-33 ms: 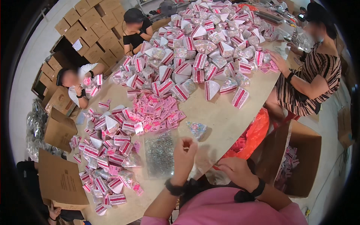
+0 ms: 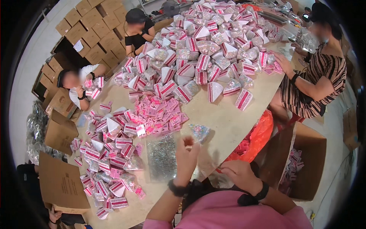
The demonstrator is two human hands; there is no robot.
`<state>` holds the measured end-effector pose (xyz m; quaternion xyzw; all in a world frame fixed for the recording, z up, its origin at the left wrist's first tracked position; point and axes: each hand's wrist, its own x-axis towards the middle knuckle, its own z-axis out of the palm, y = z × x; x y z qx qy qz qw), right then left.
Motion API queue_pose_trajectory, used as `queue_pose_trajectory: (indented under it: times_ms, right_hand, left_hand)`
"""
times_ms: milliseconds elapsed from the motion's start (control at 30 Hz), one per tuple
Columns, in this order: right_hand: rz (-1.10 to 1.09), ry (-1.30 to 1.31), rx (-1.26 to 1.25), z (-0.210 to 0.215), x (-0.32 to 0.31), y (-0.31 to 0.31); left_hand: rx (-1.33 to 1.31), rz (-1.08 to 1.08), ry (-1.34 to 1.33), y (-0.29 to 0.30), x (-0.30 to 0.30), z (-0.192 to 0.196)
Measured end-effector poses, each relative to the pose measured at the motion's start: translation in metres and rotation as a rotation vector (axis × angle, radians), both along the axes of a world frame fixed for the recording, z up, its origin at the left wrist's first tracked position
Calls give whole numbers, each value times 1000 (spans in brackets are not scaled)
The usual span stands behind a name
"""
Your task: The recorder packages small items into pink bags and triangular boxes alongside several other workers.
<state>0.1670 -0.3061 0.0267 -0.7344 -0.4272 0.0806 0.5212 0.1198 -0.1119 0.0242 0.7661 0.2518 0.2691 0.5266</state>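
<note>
My left hand [image 2: 187, 158] is raised over the wooden table [image 2: 225, 118] with a black band on its wrist. Its fingers are bunched together just short of a small clear packet of coloured bits [image 2: 199, 132]; whether they pinch anything is unclear. A clear bag of silvery glitter pieces [image 2: 162, 152] lies flat to the left of that hand. My right hand [image 2: 240, 173], also with a black wristband, curls at the table's near edge over some clear film; its grip is hidden.
Pink-and-white striped wedge boxes [image 2: 110, 152] and small pink packets [image 2: 160, 114] are heaped on the left, with a bigger heap [image 2: 213, 42] at the far end. Three other people sit around the table. An orange bag [image 2: 259, 135] and an open carton [image 2: 305, 160] stand to the right, stacked cartons [image 2: 91, 30] at far left.
</note>
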Motion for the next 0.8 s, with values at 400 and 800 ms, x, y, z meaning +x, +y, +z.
queue_pose_trajectory:
  times_ms: [400,800]
  right_hand:
    - [-11,430,-66,2,3,-7]
    - [-26,612,-15,-10,8,8]
  left_hand:
    - [256,77,272,18,51,-88]
    - [-90,-65,-6,0,56,-69]
